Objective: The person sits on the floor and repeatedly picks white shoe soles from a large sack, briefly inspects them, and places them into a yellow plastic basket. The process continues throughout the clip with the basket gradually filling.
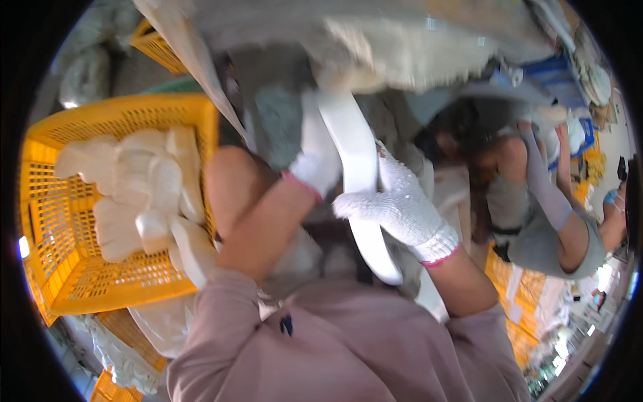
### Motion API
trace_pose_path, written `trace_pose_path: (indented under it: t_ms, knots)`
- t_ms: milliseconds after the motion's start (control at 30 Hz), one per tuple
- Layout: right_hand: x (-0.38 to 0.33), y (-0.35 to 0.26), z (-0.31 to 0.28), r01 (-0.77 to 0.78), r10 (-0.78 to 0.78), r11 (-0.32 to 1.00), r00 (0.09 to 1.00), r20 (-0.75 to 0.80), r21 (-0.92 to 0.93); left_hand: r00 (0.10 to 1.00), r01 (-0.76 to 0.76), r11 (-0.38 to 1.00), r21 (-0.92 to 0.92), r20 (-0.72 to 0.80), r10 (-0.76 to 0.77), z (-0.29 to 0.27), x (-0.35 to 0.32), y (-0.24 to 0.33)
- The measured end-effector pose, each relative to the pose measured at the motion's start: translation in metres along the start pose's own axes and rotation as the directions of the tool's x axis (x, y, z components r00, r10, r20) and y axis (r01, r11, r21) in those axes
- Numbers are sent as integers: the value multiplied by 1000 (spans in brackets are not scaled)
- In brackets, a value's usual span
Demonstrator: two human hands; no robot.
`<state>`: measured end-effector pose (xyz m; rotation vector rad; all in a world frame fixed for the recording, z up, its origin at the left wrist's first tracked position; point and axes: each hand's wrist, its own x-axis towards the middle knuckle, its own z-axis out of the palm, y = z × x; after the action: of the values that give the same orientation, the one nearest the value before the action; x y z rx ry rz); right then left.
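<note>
Mauve shirt [355, 342] nearest; beyond, gripping curved white piece [357, 151] in right hand [402, 209], right of yellow basket [114, 298]; left hand [317, 161] by its left edge, grip too blurred to judge. Seemingly mid-handling, likely calling next for steady support.

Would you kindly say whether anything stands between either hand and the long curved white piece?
Nothing visible: the gloved right hand grips the long curved white piece. The gloved left hand is beside its upper part; blur hides whether they touch.
</note>
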<state>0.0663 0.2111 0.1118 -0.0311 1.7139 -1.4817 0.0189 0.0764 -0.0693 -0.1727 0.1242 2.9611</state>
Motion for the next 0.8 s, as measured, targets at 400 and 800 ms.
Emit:
trace_pose_path:
  t_ms: [400, 800]
  knots:
    - [-14, 56, -35, 325, -324, 804, 942, 90, -499, 938, -207, 978, -23, -289, 192, -29, 0, -24]
    - [-35, 98, -47, 168, -498, 774, 758, -421, -611, 972, -87, 841, 533, -140, 190, 12, -23, 7]
